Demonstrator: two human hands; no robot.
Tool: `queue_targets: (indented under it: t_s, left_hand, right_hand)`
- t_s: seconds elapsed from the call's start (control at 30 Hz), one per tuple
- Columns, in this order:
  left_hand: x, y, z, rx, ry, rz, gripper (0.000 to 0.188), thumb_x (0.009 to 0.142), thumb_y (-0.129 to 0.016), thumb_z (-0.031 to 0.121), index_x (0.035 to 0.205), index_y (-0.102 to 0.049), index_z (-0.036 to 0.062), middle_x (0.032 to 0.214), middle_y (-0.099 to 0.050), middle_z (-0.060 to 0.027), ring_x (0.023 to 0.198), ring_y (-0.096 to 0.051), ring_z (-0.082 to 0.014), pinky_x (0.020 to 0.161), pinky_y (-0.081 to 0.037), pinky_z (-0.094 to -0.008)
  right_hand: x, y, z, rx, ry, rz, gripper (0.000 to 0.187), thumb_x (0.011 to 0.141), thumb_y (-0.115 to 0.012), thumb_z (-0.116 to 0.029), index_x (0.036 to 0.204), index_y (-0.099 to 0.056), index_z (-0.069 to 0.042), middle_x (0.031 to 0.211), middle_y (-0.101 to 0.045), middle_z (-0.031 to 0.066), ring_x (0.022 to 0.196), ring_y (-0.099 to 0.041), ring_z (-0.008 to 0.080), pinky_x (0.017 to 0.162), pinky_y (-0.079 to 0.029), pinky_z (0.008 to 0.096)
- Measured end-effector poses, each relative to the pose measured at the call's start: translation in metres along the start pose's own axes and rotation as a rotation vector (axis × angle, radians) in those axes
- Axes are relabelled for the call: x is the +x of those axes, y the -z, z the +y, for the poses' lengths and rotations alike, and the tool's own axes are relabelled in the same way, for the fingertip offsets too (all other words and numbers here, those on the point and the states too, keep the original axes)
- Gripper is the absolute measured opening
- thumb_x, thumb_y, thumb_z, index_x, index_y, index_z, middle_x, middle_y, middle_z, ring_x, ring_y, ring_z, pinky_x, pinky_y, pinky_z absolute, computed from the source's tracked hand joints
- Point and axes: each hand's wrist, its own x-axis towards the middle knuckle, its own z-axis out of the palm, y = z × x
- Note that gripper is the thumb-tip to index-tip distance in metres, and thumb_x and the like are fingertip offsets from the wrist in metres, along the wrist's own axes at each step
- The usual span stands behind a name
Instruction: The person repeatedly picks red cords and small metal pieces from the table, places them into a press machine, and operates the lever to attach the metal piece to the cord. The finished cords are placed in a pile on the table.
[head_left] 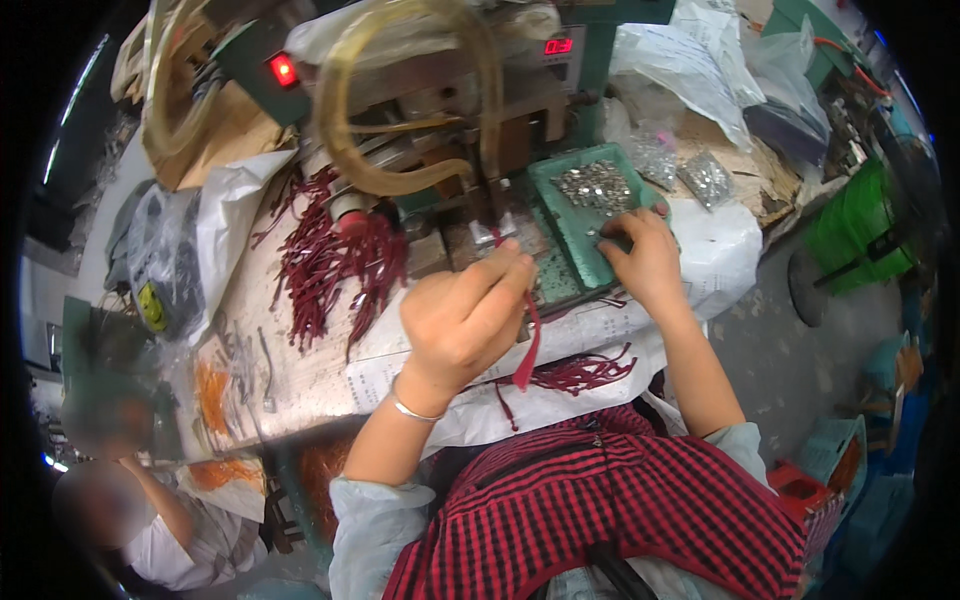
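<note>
My left hand [465, 312] is closed in a pinch on a dark red cord [528, 355]. The cord's upper end reaches the metal tooling of a bench machine [490, 225], and its flat end hangs below my fingers. Over the front of a green tray [575, 240], my right hand [645, 258] has its thumb and forefinger drawn together. Whatever lies between those fingertips is too small to make out. Small shiny metal pieces [593, 187] are heaped in the tray's far part.
A bundle of dark red cords [335, 250] lies left of the machine; more cords [580, 373] rest on white sheeting near my lap. A thick yellowish hose [335, 110] loops above. Small bags of metal pieces [706, 180] sit right of the tray. Another person [190, 520] sits at lower left.
</note>
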Motion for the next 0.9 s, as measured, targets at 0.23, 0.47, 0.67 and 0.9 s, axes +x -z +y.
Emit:
queue_targets:
  t_s: [0.23,0.47,0.67,0.9]
  left_hand:
    - [-0.053,0.044,0.041,0.034,0.173,-0.030,0.027,0.075,-0.080,0.003,0.102,-0.076,0.0080,0.110,-0.078,-0.0121,0.058,-0.060,-0.0163,0.054,-0.047,-0.0279]
    - [-0.037,0.107,-0.035,0.409,0.392,0.190,0.019,0.080,-0.077,-0.008,0.095,-0.076,0.0040,0.097,-0.076,-0.0102,0.087,-0.069,-0.0258,0.079,-0.051,-0.0340]
    - [-0.086,0.033,-0.116,0.704,0.496,-0.431,0.017,0.070,-0.084,0.018,0.078,-0.074,0.0074,0.086,-0.065,-0.0088,0.087,-0.058,-0.0310,0.074,-0.045,-0.0446]
    - [-0.100,0.060,-0.101,0.407,0.924,-0.501,0.013,0.084,-0.072,0.017,0.089,-0.073,0.0051,0.091,-0.074,-0.0139,0.081,-0.069,-0.0318,0.071,-0.054,-0.0429]
  right_hand:
    - [-0.006,-0.012,-0.002,-0.070,-0.038,0.100,0.009,0.085,-0.071,-0.009,0.093,-0.067,-0.005,0.090,-0.070,0.0152,0.088,-0.067,0.0369,0.082,-0.051,0.0487]
    - [0.005,-0.009,-0.002,0.172,0.078,0.190,0.014,0.094,-0.068,-0.007,0.106,-0.075,-0.003,0.099,-0.075,0.0146,0.089,-0.071,0.0280,0.087,-0.053,0.0343]
    - [0.010,-0.017,-0.021,0.400,-0.241,0.045,0.016,0.094,-0.070,-0.008,0.108,-0.074,-0.002,0.097,-0.075,0.0146,0.087,-0.072,0.0233,0.080,-0.054,0.0348]
    - [-0.039,0.016,0.017,0.195,-0.193,0.286,0.013,0.092,-0.070,-0.006,0.104,-0.074,-0.001,0.097,-0.073,0.0125,0.090,-0.070,0.0226,0.085,-0.053,0.0342]
